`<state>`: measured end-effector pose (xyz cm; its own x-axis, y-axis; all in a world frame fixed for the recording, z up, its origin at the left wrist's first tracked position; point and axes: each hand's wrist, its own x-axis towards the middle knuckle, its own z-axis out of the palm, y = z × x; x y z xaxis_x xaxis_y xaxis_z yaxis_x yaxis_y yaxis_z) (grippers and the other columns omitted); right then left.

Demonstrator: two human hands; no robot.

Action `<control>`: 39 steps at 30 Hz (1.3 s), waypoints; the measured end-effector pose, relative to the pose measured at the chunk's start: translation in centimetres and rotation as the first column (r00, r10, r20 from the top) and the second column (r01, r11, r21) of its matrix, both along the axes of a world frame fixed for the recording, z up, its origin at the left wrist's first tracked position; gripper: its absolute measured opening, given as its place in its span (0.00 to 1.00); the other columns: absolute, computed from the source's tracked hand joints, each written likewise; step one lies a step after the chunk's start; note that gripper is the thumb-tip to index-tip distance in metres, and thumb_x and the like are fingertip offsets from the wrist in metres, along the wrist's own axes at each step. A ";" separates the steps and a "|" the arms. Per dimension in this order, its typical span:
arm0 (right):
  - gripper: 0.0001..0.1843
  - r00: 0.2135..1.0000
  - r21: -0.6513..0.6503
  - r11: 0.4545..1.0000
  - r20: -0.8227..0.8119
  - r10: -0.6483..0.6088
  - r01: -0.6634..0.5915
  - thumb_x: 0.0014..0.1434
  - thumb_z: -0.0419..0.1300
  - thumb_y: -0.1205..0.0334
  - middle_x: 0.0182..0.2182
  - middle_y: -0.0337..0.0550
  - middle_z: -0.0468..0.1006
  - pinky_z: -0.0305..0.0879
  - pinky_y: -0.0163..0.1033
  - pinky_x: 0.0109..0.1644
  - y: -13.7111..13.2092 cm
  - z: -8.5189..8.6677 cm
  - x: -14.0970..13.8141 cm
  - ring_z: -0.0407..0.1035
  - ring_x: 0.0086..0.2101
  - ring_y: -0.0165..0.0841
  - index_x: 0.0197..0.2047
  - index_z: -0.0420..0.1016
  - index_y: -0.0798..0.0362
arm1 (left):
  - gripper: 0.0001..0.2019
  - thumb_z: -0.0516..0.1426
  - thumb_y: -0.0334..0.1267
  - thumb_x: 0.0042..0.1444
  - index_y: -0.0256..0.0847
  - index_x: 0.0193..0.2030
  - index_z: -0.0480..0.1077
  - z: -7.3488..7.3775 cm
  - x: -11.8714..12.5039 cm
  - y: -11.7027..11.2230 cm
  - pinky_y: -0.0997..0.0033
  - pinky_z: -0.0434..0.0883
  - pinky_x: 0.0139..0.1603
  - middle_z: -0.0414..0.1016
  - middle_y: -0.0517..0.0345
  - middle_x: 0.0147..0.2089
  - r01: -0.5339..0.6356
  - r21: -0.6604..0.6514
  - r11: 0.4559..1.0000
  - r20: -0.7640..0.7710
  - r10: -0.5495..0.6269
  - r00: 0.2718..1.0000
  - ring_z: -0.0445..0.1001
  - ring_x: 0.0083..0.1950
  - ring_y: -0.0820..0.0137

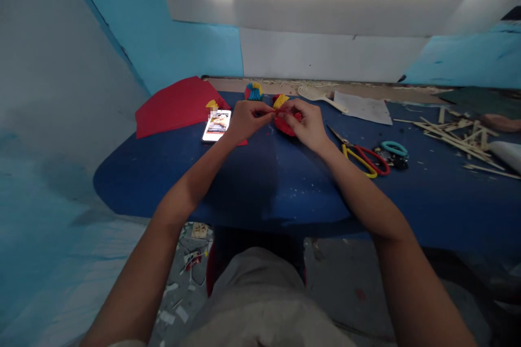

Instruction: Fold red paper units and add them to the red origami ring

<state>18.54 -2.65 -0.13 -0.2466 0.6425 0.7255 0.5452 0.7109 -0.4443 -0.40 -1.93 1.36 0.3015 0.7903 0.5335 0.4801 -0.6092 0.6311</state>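
My left hand (249,119) is closed in a pinch, its fingertips meeting those of my right hand (305,122). Between them shows a small red piece (280,111), thin and partly hidden by the fingers. My right hand is pinched on it too. Just under and behind the right fingers lies a red ruffled round (285,126), with a yellow pleated piece (280,101) at its far side. Left of my left wrist, a phone (217,126) with a lit screen lies on the blue table (252,184).
A large red sheet (175,105) lies at the left. Behind my hands stands a blue, yellow and red pleated piece (254,92). Scissors (362,160), a teal-handled tool (394,148), a white slotted spatula (321,97), a pale sheet (362,107) and several wooden sticks (459,138) lie rightward.
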 end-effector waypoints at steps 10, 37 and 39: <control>0.10 0.963 -0.057 0.963 -0.028 -0.266 0.264 0.62 0.54 0.58 0.34 0.46 0.80 0.69 0.48 0.47 6.8 -1.5 8.6 0.72 0.37 0.39 0.36 0.76 0.50 | 0.12 0.61 0.43 0.56 0.37 0.27 0.75 -3.3 0.8 6.8 0.67 0.72 0.39 0.75 0.55 0.24 -0.105 -0.186 0.977 -0.286 0.048 0.957 0.76 0.32 0.66; 0.09 0.911 -0.262 0.965 -0.396 -0.118 0.011 0.59 0.64 0.52 0.35 0.43 0.81 0.75 0.44 0.38 5.0 1.9 9.6 0.76 0.37 0.35 0.38 0.78 0.49 | 0.13 0.64 0.35 0.55 0.40 0.47 0.75 1.7 2.5 5.1 0.62 0.74 0.50 0.79 0.52 0.48 0.314 -0.230 0.921 0.148 -0.286 0.947 0.76 0.50 0.63; 0.10 0.887 -0.263 0.960 -0.460 -0.037 -0.097 0.57 0.66 0.53 0.37 0.42 0.81 0.76 0.44 0.42 3.7 2.6 8.5 0.76 0.38 0.34 0.39 0.78 0.49 | 0.12 0.64 0.35 0.55 0.40 0.47 0.76 2.7 1.1 3.7 0.60 0.74 0.51 0.79 0.53 0.48 0.354 -0.169 0.920 0.150 -0.331 0.932 0.76 0.50 0.63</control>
<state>27.00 1.05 2.42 0.0464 0.8277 0.5593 0.2142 0.5386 -0.8149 0.71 1.73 4.11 0.5167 0.7398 0.4308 0.1805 -0.5861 0.7899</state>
